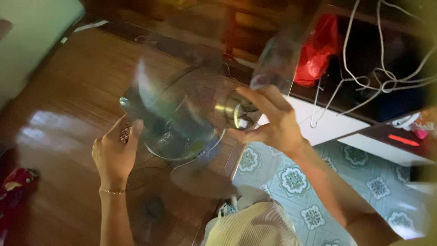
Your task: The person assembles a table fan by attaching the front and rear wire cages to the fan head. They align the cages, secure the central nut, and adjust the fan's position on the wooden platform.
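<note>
Your left hand (114, 152) pinched rim of clear fan blade (175, 116); right hand (268, 119) gripped its hub side. Blade hung above wooden table (68, 100), near table's right edge. Motion blur heavy. Risk: thin blade could slip or crack under uneven squeeze, falling toward tiled floor (318, 182).

The brown wooden tabletop (68, 105) fills the left side, and light from somewhere makes a bright shiny patch on it. A round, dark wire fan grille (152, 200) lies flat on the wood near the edge. At the far left edge sits a bit of red cloth (13, 187). Past the table's edge is the floor (364, 182), with pale green tiles that have flower shapes on them.
</note>
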